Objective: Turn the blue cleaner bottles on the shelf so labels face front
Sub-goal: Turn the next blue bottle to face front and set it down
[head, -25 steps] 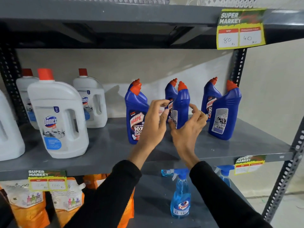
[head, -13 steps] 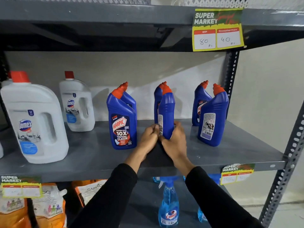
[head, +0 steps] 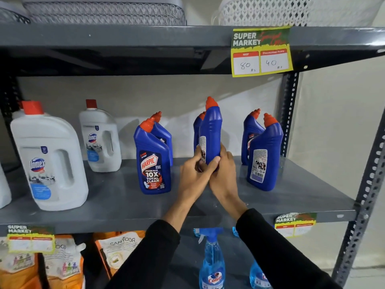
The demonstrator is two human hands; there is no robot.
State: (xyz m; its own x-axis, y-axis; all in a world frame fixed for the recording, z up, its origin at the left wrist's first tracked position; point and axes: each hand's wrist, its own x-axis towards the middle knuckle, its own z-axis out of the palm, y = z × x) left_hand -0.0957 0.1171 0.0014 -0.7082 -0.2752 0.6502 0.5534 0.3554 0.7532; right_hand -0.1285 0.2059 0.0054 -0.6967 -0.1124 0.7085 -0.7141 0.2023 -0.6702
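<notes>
Both hands, left hand [head: 194, 174] and right hand [head: 224, 174], now clasp the middle Harpic bottle [head: 211, 132] lifted off the shelf [head: 104, 197] (label side-on), mid-turn.

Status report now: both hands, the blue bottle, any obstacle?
Left hand and right hand gripping middle blue bottle low. Label edge-on, facing left. Another bottle close behind.

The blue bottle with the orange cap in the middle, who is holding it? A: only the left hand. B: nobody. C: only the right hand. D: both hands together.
D: the left hand and the right hand both wrap the bottom of the blue bottle with the orange cap.
</notes>
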